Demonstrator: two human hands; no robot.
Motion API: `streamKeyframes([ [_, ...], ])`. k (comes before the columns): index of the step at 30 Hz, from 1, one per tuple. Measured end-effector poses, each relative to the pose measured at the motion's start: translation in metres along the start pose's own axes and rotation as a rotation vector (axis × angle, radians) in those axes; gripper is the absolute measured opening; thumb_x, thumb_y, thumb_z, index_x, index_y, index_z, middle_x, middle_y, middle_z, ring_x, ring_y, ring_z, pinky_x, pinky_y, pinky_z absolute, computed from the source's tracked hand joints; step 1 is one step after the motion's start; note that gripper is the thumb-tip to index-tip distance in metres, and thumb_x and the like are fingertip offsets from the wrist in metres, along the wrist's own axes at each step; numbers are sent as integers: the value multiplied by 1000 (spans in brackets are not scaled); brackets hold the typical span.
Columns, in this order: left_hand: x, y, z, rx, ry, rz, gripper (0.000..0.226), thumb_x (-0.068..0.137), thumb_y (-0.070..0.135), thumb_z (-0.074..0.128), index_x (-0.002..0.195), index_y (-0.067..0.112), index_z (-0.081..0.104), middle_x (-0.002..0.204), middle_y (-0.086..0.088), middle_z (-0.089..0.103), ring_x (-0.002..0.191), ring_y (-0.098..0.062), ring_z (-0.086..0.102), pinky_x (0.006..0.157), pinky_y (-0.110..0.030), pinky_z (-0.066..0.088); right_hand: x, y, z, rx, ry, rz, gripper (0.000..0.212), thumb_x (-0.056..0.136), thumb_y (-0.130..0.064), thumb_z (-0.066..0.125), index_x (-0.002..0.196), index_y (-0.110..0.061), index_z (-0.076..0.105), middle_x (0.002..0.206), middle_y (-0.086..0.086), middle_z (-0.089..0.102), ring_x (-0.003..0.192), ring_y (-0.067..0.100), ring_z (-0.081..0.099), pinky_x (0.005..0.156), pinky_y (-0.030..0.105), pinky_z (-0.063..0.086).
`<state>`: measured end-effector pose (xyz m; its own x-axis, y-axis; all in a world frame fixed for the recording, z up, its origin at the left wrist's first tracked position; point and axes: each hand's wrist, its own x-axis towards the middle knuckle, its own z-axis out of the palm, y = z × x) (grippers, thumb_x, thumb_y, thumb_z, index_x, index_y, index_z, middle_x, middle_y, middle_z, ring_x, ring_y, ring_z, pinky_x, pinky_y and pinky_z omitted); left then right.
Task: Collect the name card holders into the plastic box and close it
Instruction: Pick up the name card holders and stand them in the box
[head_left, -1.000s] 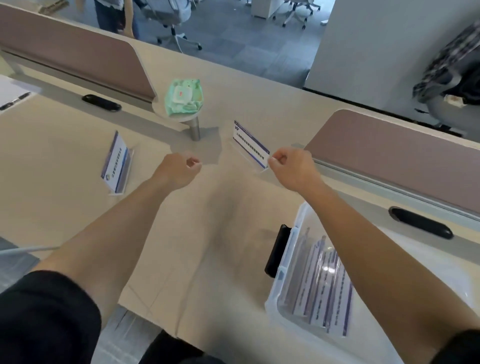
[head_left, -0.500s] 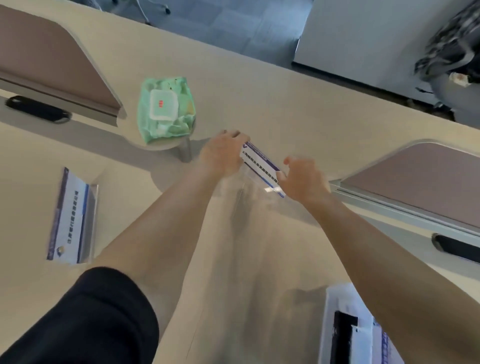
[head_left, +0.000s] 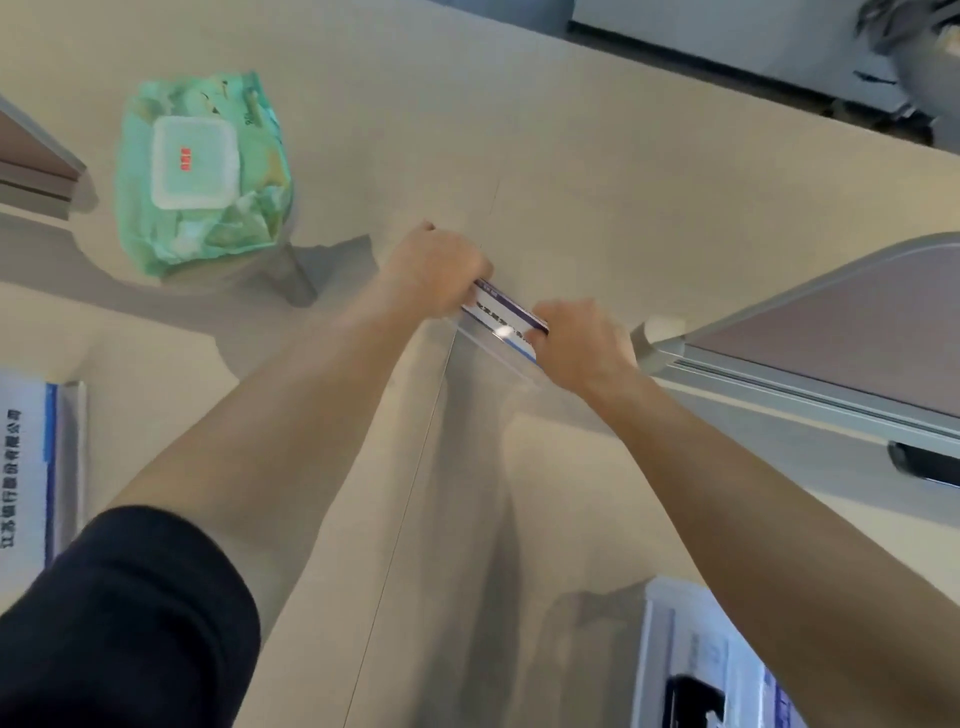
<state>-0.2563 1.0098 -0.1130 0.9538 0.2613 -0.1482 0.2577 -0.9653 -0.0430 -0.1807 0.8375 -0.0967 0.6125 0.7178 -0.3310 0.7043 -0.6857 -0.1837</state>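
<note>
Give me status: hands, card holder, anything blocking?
Left hand and right hand grip opposite ends of the card holder. Second holder waits at left edge. Box open, lower right. Nothing in the way.

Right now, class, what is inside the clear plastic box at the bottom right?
The clear plastic box holds flat name card holders with blue print; the right forearm and frame edge hide the rest.

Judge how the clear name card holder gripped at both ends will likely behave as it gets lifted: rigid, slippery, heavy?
The name card holder looks like clear hard plastic with straight edges, so probably stiff. Its glossy glare suggests a slick surface; the left hand and right hand pinching opposite ends should steady it. It appears thin, so likely light.
</note>
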Motion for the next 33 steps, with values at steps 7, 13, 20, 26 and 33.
streamKeyframes([
  [7, -45, 24, -31, -101, 34, -25, 11, 80, 20, 56, 88, 20, 63, 92, -6, 65, 93, -32, 61, 67, -34, 43, -46, 5, -38, -76, 91, -65, 17, 98, -24, 50, 99, -18, 66, 103, 11, 66, 97, 36, 63, 68, 33, 36],
  [13, -124, 71, -59, -211, 85, -5, 20, 87, 27, 52, 103, 20, 61, 101, -5, 60, 100, -29, 59, 66, -34, 39, -108, 19, -78, -2, 124, -158, 17, 92, -31, 55, 98, -26, 70, 91, 2, 70, 85, 28, 67, 74, 36, 51],
  [20, -217, 140, -94, -343, 209, -249, 13, 90, 27, 53, 96, 17, 59, 94, -5, 59, 92, -29, 56, 66, -30, 32, -186, 36, -101, 518, 183, -272, 35, 80, -48, 75, 108, -28, 69, 108, -2, 67, 93, 24, 65, 80, 37, 55],
  [26, -281, 204, -129, -368, 319, -498, 11, 89, 27, 53, 94, 20, 60, 82, 7, 48, 77, -22, 46, 64, -32, 39, -241, 26, -92, 873, 100, -200, 94, 79, -70, 62, 150, -28, 19, 139, 7, 44, 127, 27, 48, 100, 38, 40],
  [33, -340, 274, -151, -405, 407, -625, 23, 89, 26, 56, 71, 22, 42, 72, 5, 45, 69, -26, 46, 59, -32, 39, -304, 7, -92, 1211, 6, -74, 83, 66, -66, 71, 135, -31, 42, 113, -1, 65, 100, 20, 66, 73, 37, 52],
])
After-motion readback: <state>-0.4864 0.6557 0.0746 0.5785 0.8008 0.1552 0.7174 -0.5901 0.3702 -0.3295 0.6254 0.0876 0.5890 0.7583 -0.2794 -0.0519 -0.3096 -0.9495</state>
